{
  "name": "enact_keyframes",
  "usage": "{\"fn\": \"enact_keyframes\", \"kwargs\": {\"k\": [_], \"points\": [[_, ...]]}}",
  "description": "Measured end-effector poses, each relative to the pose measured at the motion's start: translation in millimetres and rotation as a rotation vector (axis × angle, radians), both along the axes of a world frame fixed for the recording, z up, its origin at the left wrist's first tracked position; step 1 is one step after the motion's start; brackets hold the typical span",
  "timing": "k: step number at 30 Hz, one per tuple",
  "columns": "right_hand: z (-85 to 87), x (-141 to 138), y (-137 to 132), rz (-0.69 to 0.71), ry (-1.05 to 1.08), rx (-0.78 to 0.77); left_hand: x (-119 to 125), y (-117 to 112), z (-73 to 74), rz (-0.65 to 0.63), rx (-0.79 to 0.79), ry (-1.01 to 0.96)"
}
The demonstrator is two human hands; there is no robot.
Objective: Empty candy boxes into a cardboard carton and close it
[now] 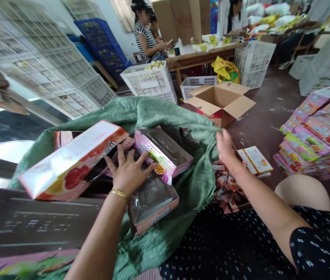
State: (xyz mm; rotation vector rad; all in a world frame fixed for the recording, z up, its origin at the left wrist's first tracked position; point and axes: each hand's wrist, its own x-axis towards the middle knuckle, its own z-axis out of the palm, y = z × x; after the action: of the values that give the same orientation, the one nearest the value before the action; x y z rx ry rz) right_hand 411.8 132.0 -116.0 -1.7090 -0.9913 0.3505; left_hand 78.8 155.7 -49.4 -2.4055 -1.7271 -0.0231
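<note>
A large green woven sack (150, 111) lies wide-mouthed before me, filled with printed cardboard boxes. My left hand (131, 171), fingers spread, rests among the boxes inside it. Beside its fingers is a purple box with passion fruit print and a dark plastic tray (165, 149). To its left tilts a white and orange grapefruit box (77, 159). Below the hand sits another dark-trayed pink box (153, 202), and a bigger dark tray box (36, 221) is at lower left. My right hand (226, 146) is closed on the sack's rim at the right.
Small red packets (229, 186) lie in a pile right of the sack. An open carton (220, 101) stands ahead. Stacked fruit-print boxes (322, 132) are at right, white crates (147, 79) behind the sack. A person in a striped top (145, 41) stands at a table (202, 56).
</note>
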Motion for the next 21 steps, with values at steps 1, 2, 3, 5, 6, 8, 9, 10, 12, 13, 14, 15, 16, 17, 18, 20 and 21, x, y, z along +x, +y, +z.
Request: {"fn": "enact_keyframes", "kwargs": {"k": [1, 2, 3, 5, 6, 8, 9, 10, 12, 13, 14, 15, 16, 17, 18, 20, 21], "points": [[23.1, 16, 1, 0.003, 0.097, 0.159, 1, 3, 0.3, 0.004, -0.012, 0.004], [47.8, 28, 1, 0.028, 0.149, 0.295, 3, 7, 0.9, 0.004, -0.03, 0.006], [73.1, 35, 1, 0.066, 0.155, 0.404, 6, 13, 2.0, 0.005, -0.05, 0.005], [120.7, 33, 4, 0.143, 0.079, 0.53, 15, 27, 5.5, 0.019, -0.086, 0.002], [141.0, 25, 6, 0.173, 0.037, 0.563, 22, 34, 8.2, 0.028, -0.097, 0.004], [171.9, -1, 11, 0.217, -0.026, 0.602, 38, 42, 15.9, 0.054, -0.124, 0.023], [182.2, -15, 12, 0.235, -0.044, 0.613, 47, 42, 20.9, 0.063, -0.132, 0.036], [189.4, -27, 11, 0.25, -0.046, 0.622, 56, 38, 26.5, 0.067, -0.13, 0.039], [196.5, -40, 7, 0.259, 0.034, 0.642, 69, 21, 38.6, 0.047, -0.101, 0.004], [197.2, -39, 3, 0.242, 0.113, 0.653, 73, 10, 44.9, 0.022, -0.079, -0.035], [196.6, -34, 0, 0.211, 0.207, 0.664, 72, -2, 51.4, -0.014, -0.057, -0.081], [194.9, -25, -2, 0.17, 0.294, 0.675, 68, -12, 58.1, -0.055, -0.032, -0.126], [192.3, -13, -4, 0.125, 0.356, 0.698, 59, -20, 64.9, -0.084, 0.014, -0.166], [189.1, 1, -4, 0.089, 0.394, 0.731, 45, -25, 71.6, -0.086, 0.087, -0.2], [185.5, 15, -3, 0.065, 0.419, 0.775, 27, -25, 77.7, -0.054, 0.181, -0.228], [178.6, 43, 2, 0.044, 0.474, 0.867, -15, -17, 86.4, 0.109, 0.352, -0.258], [176.0, 54, 5, 0.033, 0.494, 0.894, -37, -10, 88.0, 0.208, 0.36, -0.259]]}}
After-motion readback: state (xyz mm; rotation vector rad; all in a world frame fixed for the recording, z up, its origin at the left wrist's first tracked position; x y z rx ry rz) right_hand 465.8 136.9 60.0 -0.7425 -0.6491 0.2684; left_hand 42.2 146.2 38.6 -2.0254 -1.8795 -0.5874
